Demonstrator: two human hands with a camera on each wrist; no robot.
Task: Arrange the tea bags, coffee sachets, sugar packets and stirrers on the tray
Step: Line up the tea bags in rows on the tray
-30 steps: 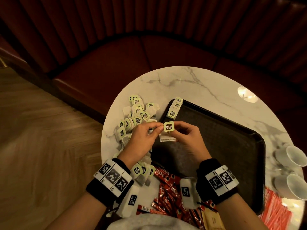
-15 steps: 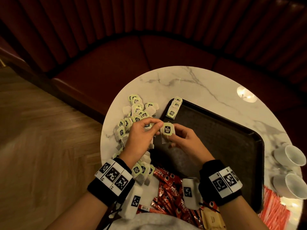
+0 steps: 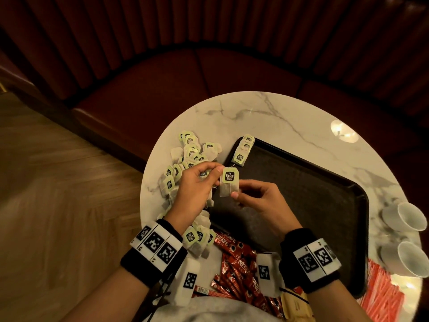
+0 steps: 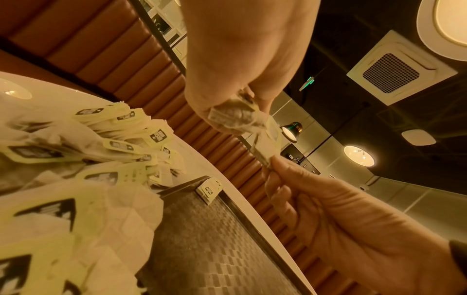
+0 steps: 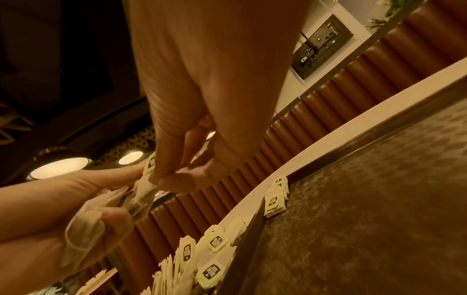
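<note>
While a pale paper tea bag with a light-green tag (image 3: 229, 185) printed "McCoy teas" is held above the near-left part of the dark rectangular textured tray (image 3: 308, 196), its lower edge is pinched by the right hand (image 3: 257, 201) in a closed grip. More tea bags are clutched in the left hand (image 3: 197, 184), whose grip is also closed, with its fingertips touching the tag. A short overlapping row of the same tagged tea bags (image 3: 243, 148) is laid at the tray's far-left corner. A loose heap of tea bags (image 3: 185, 156) is spread along the left edge of the white marble counter (image 3: 267, 112). Red "NESCAFE" coffee sachets (image 3: 234, 263) are piled at the counter's near edge, and red-and-white striped packets (image 3: 383, 296) at its near-right corner, beside two white cups (image 3: 408, 235).
</note>
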